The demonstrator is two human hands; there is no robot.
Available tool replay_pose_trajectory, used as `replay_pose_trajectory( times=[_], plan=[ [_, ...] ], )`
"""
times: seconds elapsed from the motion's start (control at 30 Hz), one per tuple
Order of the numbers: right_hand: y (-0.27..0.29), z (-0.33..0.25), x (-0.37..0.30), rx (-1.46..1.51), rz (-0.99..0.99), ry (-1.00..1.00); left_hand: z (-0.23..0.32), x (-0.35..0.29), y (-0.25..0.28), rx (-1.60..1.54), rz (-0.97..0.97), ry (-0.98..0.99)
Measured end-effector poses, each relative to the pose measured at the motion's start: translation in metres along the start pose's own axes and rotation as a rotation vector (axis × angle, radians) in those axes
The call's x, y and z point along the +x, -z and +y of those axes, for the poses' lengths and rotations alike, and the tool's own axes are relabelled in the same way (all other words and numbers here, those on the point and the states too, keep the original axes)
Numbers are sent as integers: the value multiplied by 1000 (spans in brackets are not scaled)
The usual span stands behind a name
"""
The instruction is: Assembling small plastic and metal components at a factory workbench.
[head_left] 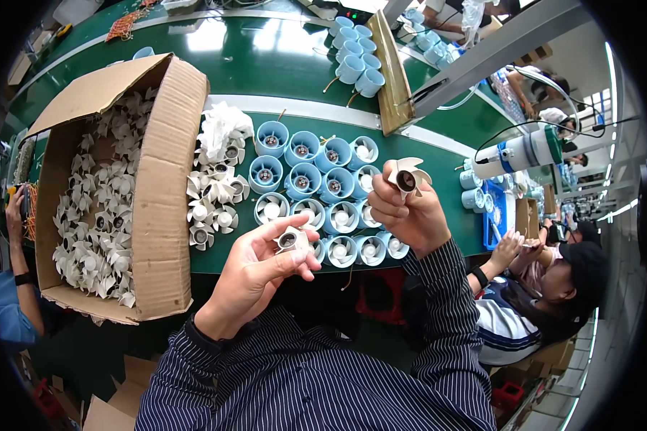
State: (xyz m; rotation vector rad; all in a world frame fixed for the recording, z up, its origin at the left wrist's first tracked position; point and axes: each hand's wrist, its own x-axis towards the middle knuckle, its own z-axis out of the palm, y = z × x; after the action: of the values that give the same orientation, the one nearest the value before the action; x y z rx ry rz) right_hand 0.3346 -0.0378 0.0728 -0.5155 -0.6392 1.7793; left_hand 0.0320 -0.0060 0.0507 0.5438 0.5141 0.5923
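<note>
Between the thumb and fingers of my left hand [248, 269] is a white fan impeller [290, 240], its round hub facing up. My right hand [415, 215] grips a second white impeller [407, 179] by its blades, with the dark hub opening toward me. Both hands are raised above the near edge of the green table. Beneath and beyond them stand rows of light blue cylindrical housings [303, 180]. Those in the far left rows show bare motor parts inside, while the near and right ones hold white impellers. A pile of loose impellers [212, 188] lies left of the housings.
A large cardboard box [164, 187] full of impellers stands at the left. More blue housings [351, 68] sit beyond a wooden board [394, 79]. A grey metal beam [503, 54] slants across the upper right. Co-workers sit at both sides; a blue tray [494, 215] lies at the right.
</note>
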Motion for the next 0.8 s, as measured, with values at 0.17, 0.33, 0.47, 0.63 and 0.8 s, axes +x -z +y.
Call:
replay_pose_trajectory(
  times=[0.17, 0.33, 0.47, 0.63, 0.8],
  plan=[
    [14, -5, 8, -1217, 493, 111, 2, -4, 0, 194, -49, 72],
    [19, 18, 24, -1778, 468, 198, -9, -8, 1, 707, -44, -131],
    [29, 27, 30, -1840, 422, 281, -12, -8, -3, 802, -15, -222],
    [20, 23, 32, -1873, 412, 167, -14, -9, 3, 753, 60, -209],
    [11, 31, 34, -1946, 356, 246, -7, -7, 6, 973, 36, -350]
  ],
)
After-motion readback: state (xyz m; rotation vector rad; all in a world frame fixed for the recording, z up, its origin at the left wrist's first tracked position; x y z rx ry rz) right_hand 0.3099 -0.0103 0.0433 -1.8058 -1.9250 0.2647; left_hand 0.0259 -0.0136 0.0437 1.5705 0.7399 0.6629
